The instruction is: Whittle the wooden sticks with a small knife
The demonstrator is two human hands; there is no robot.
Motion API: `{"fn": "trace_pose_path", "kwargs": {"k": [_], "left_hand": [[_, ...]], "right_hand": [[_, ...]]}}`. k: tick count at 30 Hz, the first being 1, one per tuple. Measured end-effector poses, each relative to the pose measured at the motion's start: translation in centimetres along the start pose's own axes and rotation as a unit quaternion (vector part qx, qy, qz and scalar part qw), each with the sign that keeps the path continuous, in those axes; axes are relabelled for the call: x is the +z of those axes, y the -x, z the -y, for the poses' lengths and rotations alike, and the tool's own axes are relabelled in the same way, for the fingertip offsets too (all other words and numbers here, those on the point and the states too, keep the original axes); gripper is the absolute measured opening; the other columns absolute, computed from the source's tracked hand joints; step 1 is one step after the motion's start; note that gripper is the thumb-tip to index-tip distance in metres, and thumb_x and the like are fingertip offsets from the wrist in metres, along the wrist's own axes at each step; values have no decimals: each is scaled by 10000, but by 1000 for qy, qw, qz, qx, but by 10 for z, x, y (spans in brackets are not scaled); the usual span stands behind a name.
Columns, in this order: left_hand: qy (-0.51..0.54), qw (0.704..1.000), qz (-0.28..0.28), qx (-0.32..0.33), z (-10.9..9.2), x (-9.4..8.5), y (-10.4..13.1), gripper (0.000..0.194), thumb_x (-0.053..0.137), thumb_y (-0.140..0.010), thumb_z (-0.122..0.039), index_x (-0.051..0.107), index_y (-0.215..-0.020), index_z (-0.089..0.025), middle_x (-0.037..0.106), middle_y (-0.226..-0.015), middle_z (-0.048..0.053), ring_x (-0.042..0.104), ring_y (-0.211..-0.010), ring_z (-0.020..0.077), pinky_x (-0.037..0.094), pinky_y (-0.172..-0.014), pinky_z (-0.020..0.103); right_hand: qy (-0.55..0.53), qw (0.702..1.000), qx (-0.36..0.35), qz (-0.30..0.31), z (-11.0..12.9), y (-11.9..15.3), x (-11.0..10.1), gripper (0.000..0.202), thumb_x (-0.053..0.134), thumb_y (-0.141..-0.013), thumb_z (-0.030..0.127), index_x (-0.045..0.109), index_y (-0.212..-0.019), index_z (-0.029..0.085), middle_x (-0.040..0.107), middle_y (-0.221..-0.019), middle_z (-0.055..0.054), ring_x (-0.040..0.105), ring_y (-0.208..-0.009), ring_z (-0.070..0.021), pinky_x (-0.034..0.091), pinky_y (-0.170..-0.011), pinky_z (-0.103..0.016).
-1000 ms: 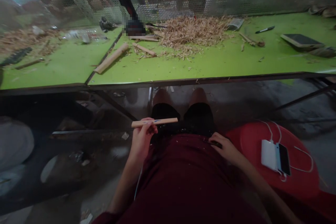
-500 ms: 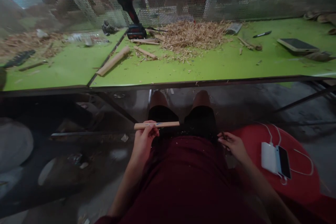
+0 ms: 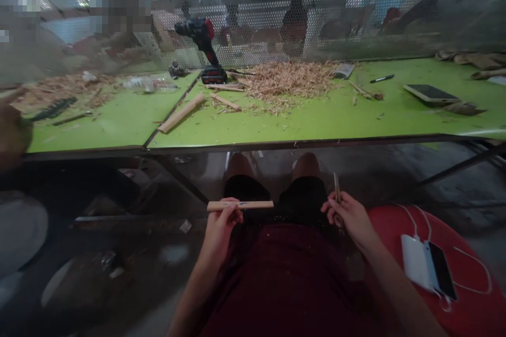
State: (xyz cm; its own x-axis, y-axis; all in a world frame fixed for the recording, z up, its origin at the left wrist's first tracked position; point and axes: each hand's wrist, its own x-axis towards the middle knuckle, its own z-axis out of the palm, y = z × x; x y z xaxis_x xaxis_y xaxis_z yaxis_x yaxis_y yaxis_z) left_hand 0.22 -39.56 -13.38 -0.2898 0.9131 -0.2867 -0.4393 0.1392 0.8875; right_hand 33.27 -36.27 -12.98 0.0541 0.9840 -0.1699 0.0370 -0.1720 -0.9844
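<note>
My left hand (image 3: 224, 216) is closed around a flat, pale wooden strip (image 3: 256, 204), level above my lap, with a blue mark near the fingers. The thumb lies across the strip's near side. To the right, my right hand (image 3: 350, 216) grips a slim carving tool (image 3: 336, 183), its narrow light tip pointing up and away from me. Fingers cover most of its brown handle, so its exact kind is unclear. Strip and tool are apart, both on my side of the green table (image 3: 245, 129) and below its top.
A cordless drill (image 3: 207, 50) stands near a heap of wood shavings (image 3: 290, 81). Wooden pieces, including a thick stick (image 3: 182, 113), lie nearby. At right are a pen (image 3: 382, 78) and a tablet-like device (image 3: 430, 93). A red stool (image 3: 389, 279) holds a phone (image 3: 441, 271). Someone's hand (image 3: 13, 134) shows at far left.
My right hand has turned the carving tool upward, so its light tip now shows. The left hand keeps the wooden strip level. The view has tilted up, and the hand at far left shows more.
</note>
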Motion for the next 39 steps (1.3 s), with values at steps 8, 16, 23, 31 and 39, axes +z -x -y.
{"fn": "trace_pose_path", "kwargs": {"k": [8, 16, 23, 31, 39], "left_hand": [[0, 1000, 2, 13, 2, -1, 0, 386, 926, -737, -471, 736, -913, -185, 659, -718, -1, 579, -639, 134, 472, -615, 241], [0, 1000, 4, 7, 6, -4, -4, 423, 952, -672, -490, 731, -867, -187, 649, -679, 2, 562, -603, 144, 443, -589, 256], [6, 1000, 27, -7, 12, -10, -10, 460, 946, -708, -523, 742, -919, -169, 646, -693, 2, 581, -631, 150, 462, -619, 262], [39, 999, 21, 20, 18, -7, -13, 409, 943, -723, -482, 740, -895, -172, 618, -657, -7, 556, -597, 134, 442, -588, 245], [36, 999, 9, 16, 23, -9, -16, 450, 936, -714, -511, 731, -907, -160, 627, -663, -15, 555, -583, 123, 424, -577, 236]], "right_hand": [[25, 982, -187, -12, 106, -24, 41, 391, 873, -883, 537, 632, -960, 239, 593, -624, 54, 510, -488, -109, 402, -453, -244], [38, 978, -206, 12, 125, -29, 52, 360, 802, -932, 536, 604, -965, 237, 710, -800, -6, 544, -554, -104, 394, -478, -244], [52, 965, -256, -5, 143, -49, 48, 439, 848, -893, 605, 599, -942, 247, 712, -791, -17, 570, -589, -129, 431, -489, -251], [54, 956, -288, -9, 151, -46, 55, 382, 869, -905, 565, 679, -917, 234, 715, -762, -23, 595, -585, -139, 456, -466, -251], [23, 952, -304, -30, 155, -64, 60, 390, 874, -875, 560, 652, -872, 240, 678, -727, -15, 570, -551, -137, 454, -463, -273]]}}
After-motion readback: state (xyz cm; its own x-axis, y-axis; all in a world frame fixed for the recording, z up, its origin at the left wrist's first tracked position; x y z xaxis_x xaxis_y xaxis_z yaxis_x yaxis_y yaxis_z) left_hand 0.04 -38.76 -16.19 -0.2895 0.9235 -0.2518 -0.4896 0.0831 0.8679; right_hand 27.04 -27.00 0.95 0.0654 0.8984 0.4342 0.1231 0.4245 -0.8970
